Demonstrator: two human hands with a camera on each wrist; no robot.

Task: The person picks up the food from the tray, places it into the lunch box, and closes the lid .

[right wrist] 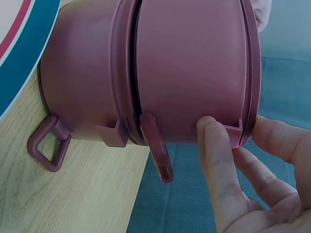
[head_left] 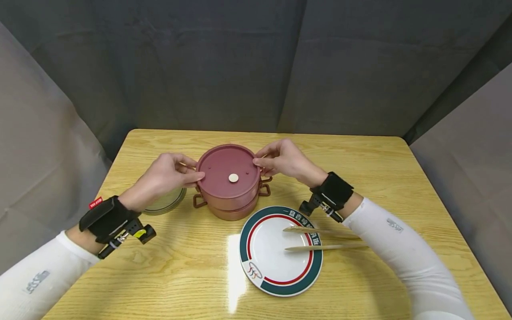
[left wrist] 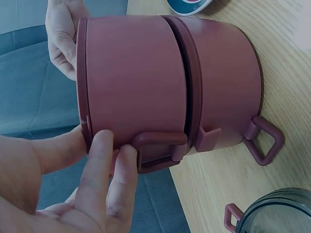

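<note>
At the centre of the frame, the left hand (head_left: 166, 175) and right hand (head_left: 282, 161) reach in from either side, fingertips pinching the top tier of a dark red, two-tier round lunch box (head_left: 230, 182) on the wooden table (head_left: 400, 178). Its lid seems to bear a small pale disc; loop clasps hang loose.

Matt dark-red plastic stacked container (head_left: 230, 186), glossy glazed plate (head_left: 280, 251), varnished wood-grain table (head_left: 360, 169), pale wooden chopsticks (head_left: 320, 240)
</note>
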